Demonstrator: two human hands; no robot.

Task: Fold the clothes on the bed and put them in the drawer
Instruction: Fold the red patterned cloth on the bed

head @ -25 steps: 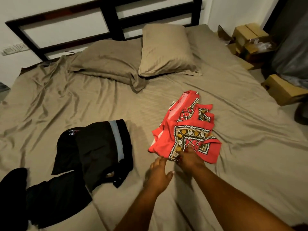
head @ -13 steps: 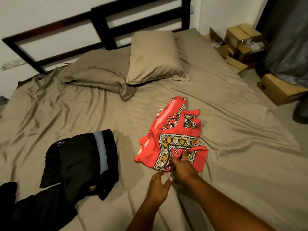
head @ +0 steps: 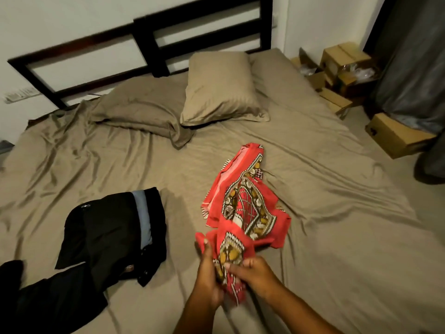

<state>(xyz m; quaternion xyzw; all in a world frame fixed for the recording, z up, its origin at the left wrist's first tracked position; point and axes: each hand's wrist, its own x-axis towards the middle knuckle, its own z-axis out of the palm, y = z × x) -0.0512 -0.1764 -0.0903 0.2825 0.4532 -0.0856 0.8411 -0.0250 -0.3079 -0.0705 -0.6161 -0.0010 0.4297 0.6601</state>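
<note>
A red garment (head: 243, 203) with a black, white and yellow pattern lies crumpled on the taupe bed (head: 337, 225), its near end lifted toward me. My left hand (head: 208, 273) grips that near end from the left. My right hand (head: 252, 273) pinches the same end from the right, thumb on top. A black garment (head: 108, 237) with a grey-blue stripe lies spread on the bed to the left, apart from both hands. No drawer is in view.
Two taupe pillows (head: 221, 88) lie at the head of the bed under a dark slatted headboard (head: 149, 39). Cardboard boxes (head: 395, 138) stand on the floor to the right, beside a grey curtain (head: 414, 68).
My left hand has gone from resting open on the sheet to gripping the red garment. Both hands have pulled its near end toward me and lifted it.
</note>
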